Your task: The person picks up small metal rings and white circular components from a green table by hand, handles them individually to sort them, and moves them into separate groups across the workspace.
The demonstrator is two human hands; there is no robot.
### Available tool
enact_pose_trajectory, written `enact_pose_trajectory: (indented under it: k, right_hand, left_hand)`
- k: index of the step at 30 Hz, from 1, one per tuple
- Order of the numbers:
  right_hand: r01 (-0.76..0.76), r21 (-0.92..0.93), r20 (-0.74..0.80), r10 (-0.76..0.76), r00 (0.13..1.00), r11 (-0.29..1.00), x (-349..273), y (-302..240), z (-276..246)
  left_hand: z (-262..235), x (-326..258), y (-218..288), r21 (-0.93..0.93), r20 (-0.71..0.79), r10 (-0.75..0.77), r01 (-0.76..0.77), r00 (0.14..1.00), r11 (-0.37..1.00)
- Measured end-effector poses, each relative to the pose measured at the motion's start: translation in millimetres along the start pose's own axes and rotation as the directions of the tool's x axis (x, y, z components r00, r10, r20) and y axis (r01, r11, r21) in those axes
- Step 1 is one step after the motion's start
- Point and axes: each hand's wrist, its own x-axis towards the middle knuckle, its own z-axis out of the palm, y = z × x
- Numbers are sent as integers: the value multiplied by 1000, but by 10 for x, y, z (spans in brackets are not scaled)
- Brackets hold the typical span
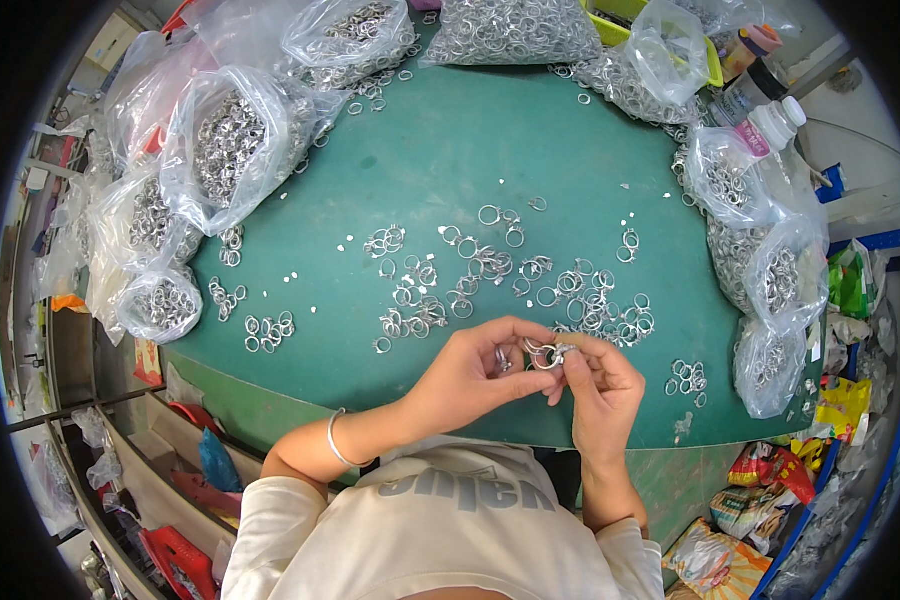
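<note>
Two hands meet over the counter's (450,150) near edge: the left hand (475,370) and right hand (600,385) both pinch one small metal ring (545,355). A slip could drop it among the loose rings (490,275), where it would be lost.

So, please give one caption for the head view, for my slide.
Both hands hold a small metal ring over a green table of loose rings.
</note>
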Motion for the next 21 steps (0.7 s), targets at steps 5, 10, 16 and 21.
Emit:
enact_pose_trajectory:
  k: [5,10,16,21]
  right_hand:
    - [10,-176,47,-2,999,984,-1,25,-20]
    - [-21,-190,39,28,999,982,-3,10,-13]
    - [-14,-145,9,15,1000,989,37,23,-14]
    - [-213,-3,55,212,976,977,83,-50,-40]
  left_hand:
    - [35,-17,6,525,-92,356,-258,930,811]
    - [25,-13,-5,655,-94,505,-329,858,681]
    - [-16,-6,-146,688,45,666,-507,744,520]
    - [-51,18,-168,732,126,739,-565,661,381]
